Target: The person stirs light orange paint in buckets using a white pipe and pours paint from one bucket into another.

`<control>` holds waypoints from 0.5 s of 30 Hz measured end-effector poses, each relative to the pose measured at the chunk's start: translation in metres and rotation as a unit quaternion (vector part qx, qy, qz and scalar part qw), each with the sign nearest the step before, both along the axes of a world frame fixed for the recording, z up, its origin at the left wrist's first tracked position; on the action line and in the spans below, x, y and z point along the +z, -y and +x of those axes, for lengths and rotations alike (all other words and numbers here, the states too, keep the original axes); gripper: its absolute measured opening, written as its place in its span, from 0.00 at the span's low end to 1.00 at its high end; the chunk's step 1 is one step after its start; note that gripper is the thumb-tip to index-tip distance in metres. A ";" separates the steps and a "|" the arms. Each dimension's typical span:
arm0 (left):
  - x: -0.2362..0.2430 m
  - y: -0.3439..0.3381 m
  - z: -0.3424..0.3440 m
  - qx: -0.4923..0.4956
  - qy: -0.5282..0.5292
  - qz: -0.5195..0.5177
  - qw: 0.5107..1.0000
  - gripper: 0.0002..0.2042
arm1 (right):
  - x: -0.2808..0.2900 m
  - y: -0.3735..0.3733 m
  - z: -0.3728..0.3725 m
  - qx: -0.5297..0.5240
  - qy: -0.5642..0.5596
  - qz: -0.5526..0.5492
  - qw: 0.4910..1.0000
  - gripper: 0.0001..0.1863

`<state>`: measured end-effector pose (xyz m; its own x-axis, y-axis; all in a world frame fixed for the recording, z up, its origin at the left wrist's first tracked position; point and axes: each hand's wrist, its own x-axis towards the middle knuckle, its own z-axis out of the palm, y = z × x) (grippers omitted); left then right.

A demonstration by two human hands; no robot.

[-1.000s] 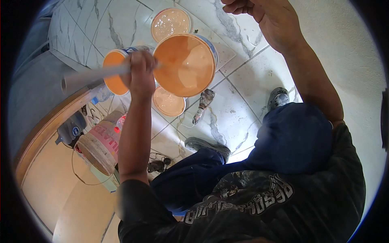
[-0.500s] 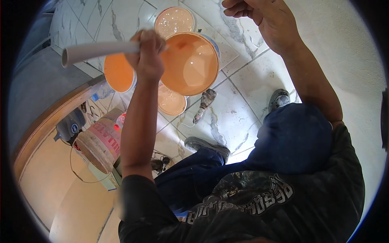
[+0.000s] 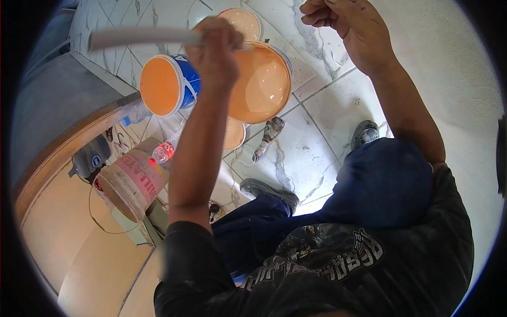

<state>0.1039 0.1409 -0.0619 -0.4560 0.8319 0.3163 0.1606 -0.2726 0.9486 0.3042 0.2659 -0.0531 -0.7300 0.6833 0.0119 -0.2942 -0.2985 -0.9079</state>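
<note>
- A dark plastic jug (image 3: 91,158) sits at far left, near a grimy pail (image 3: 129,182) with a pink label and a wire handle.
- A clear bottle with a blue cap (image 3: 136,112) lies beside the wooden edging.
- A pale pipe (image 3: 142,38), its outer end blurred, extends leftward from a worker's fist, passing above a smaller blue-and-white bucket (image 3: 160,85) with orange contents.
- A clear bottle with a red label (image 3: 165,152) lies just beside the pail.
- The left hand (image 3: 216,53) has its fingers clamped around the pipe, whose other end points into the large bucket.
- Two round, peach-coated surfaces (image 3: 242,23) (image 3: 234,133) show beside that large bucket (image 3: 264,87), which holds glossy peach paint.
- A paint-crusted brush (image 3: 268,138) rests on the tiled floor (image 3: 311,153).
- At right, near the pale wall (image 3: 449,68), the raised right hand (image 3: 364,34) holds nothing visible, fingers loosely bent and not gripping.
</note>
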 end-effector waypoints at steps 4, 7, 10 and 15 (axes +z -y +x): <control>0.016 0.057 -0.027 -0.032 0.081 -0.103 0.991 0.17 | -0.009 -0.005 0.003 -0.005 -0.015 0.013 1.000 0.12; 0.010 0.092 -0.010 -0.059 0.144 -0.083 0.984 0.17 | -0.006 -0.005 -0.003 -0.011 -0.003 0.010 1.000 0.11; 0.005 0.088 0.027 -0.078 0.102 -0.088 0.988 0.15 | 0.006 0.008 -0.011 0.008 -0.005 0.019 1.000 0.13; 0.002 0.010 0.052 0.020 0.064 -0.087 0.994 0.10 | 0.039 0.022 -0.044 0.105 -0.136 0.201 0.964 0.40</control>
<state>0.1562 0.1312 -0.0603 -0.5169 0.8495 0.1059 0.0420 -0.0984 0.9943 0.2603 0.2441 -0.0138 -0.7846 0.4205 0.4555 -0.5088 -0.0171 -0.8607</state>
